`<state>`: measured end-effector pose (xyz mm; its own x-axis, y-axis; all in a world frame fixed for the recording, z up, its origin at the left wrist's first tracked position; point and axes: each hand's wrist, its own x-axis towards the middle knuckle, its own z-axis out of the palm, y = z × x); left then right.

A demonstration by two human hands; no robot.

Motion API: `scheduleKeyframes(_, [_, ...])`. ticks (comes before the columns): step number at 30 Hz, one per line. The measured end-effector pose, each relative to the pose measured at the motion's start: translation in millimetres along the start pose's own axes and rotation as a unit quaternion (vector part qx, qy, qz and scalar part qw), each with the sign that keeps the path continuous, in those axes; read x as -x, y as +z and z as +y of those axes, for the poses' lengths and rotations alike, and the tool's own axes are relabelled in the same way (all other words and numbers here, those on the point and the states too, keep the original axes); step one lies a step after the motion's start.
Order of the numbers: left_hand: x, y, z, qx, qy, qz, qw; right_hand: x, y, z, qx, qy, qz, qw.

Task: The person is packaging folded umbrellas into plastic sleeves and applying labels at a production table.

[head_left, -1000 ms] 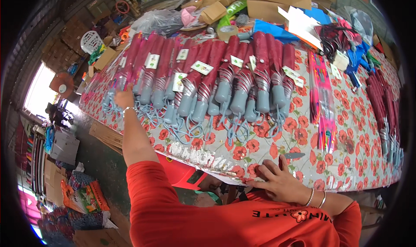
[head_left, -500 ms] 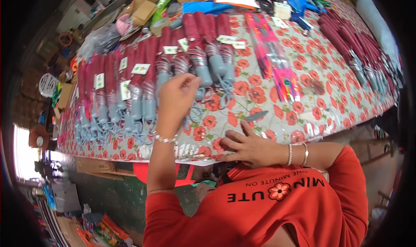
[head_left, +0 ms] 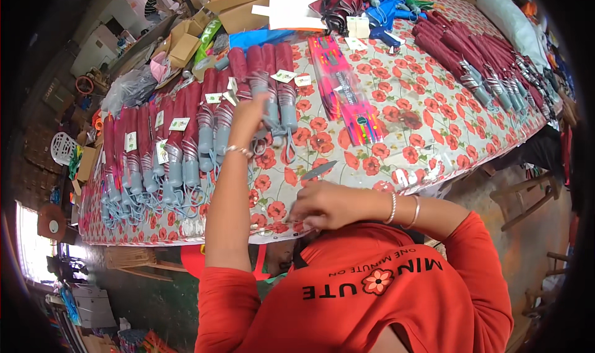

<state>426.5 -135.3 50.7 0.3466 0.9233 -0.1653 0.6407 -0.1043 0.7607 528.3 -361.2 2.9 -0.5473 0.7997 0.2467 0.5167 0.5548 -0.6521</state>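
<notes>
Maroon folding umbrellas (head_left: pixel 186 99) with silver bands, grey handles and wrist cords lie in a row on the left half of the table; several carry white paper tags. My left hand (head_left: pixel 250 114) is closed around the grey handle end of a folding umbrella (head_left: pixel 258 80) at the right part of this row; that umbrella is smeared by motion. Bent at the table's near edge, my right hand (head_left: pixel 328 204) has its fingers curled in, and its palm is hidden. Just beyond it lies a grey pointed blade (head_left: pixel 319 170).
The table wears a poppy-print cover (head_left: pixel 409 148). Pink printed plastic sleeves (head_left: pixel 347 93) lie mid-table. More maroon umbrellas (head_left: pixel 477 62) are piled at the right. Cardboard boxes (head_left: pixel 242 6), a blue bag (head_left: pixel 257 38) and clear plastic (head_left: pixel 127 87) crowd the far side. A red stool (head_left: pixel 192 261) stands below.
My left hand has reached farther over the umbrellas and closed on one. The fingers of my right hand, spread before, are now curled. The whole view has shifted right.
</notes>
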Motion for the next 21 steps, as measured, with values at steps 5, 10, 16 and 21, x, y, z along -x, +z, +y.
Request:
scheduleKeyframes(5, [66,-6,-17,0.479,0.028,0.051,0.876,13,-75,9,-0.256,0.029,0.198,0.946])
scheduleKeyframes(10, [170,43,-15,0.139,0.169,0.098,0.971,38,-152,26,-0.377,0.124,0.363,0.843])
scheduleKeyframes(16, [203,83,8,0.0,0.469,-0.055,0.881,34,-200,2,-0.463,0.079,0.418,0.777])
scheduleKeyframes(21, [156,23,52,0.203,0.42,-0.057,0.883,84,-208,-54,-0.334,0.112,0.362,0.863])
